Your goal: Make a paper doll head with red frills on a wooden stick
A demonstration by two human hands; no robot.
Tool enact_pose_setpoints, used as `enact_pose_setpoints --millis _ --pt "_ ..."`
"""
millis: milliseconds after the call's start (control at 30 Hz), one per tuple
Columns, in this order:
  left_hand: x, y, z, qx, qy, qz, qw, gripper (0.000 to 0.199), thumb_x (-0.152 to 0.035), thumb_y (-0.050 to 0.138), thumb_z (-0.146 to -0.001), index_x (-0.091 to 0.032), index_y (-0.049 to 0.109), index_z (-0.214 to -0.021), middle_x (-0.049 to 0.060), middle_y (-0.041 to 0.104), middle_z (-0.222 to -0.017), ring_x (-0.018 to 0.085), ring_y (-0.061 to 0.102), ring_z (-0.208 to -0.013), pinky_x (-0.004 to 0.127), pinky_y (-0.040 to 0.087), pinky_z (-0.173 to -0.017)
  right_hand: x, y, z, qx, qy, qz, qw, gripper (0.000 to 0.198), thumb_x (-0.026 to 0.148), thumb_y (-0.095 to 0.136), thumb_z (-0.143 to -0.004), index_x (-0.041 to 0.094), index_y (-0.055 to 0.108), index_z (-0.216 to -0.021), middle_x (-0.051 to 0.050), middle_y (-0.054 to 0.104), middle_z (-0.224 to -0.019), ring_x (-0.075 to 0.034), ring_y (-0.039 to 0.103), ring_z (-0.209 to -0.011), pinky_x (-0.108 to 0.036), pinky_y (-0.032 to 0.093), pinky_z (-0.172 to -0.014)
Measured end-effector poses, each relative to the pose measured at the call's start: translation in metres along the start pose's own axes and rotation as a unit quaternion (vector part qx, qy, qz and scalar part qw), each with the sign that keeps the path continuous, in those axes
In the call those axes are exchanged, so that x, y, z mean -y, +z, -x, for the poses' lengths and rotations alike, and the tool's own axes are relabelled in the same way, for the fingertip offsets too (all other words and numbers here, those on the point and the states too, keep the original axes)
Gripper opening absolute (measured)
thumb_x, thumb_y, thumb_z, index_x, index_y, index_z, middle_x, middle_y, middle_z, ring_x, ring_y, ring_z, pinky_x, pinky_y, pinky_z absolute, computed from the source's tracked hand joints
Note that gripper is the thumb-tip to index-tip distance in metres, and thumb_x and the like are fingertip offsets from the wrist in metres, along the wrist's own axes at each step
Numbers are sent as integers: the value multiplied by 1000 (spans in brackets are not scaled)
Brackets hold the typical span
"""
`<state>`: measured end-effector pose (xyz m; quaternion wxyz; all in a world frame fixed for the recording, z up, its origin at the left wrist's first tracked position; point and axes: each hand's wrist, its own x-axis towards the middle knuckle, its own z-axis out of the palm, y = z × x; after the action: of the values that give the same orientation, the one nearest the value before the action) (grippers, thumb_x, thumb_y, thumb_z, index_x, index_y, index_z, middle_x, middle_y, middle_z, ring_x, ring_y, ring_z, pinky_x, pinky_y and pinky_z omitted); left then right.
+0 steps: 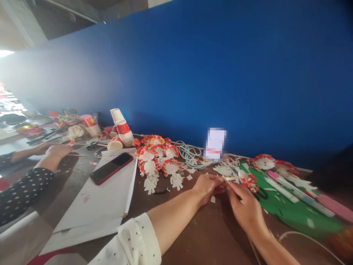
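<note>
My left hand (pixel 208 187) and my right hand (pixel 245 203) meet over the brown table, fingertips pinched together. Between them is a small white paper piece (pixel 232 178), its exact shape partly hidden by the fingers. Just beyond my right hand lies a paper doll head with a red ruffled rim (pixel 249 181). Left of my hands, several paper dolls (pixel 172 167) with round white faces and red ruffled edges are grouped, some with white cut-out bodies (pixel 150 184). Paper scraps (pixel 213 199) are scattered nearby.
A green sheet (pixel 278 206) at right carries pens (pixel 302 191) and a pink object (pixel 335 207). At left, a phone (pixel 111 168) rests on a white board (pixel 96 206), with paper cups (pixel 124 131) behind. A co-worker's hands (pixel 56 152) are farther left. A blue partition (pixel 234 73) borders the table.
</note>
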<state>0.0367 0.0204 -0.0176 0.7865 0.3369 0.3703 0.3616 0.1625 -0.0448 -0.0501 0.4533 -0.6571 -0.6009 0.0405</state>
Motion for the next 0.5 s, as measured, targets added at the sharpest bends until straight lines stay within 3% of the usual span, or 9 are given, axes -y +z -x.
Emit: enact_pose_setpoints --millis 500 --pt "-6 0 1 -29 -23 -7 999 21 -20 85 -65 -6 69 -67 2 61 -56 7 55 -49 22 49 -60 6 1 4 18 -11 33 999 41 40 45 -92 16 73 -110 -16 71 -114 -32 64 -110 -49 49 -97"
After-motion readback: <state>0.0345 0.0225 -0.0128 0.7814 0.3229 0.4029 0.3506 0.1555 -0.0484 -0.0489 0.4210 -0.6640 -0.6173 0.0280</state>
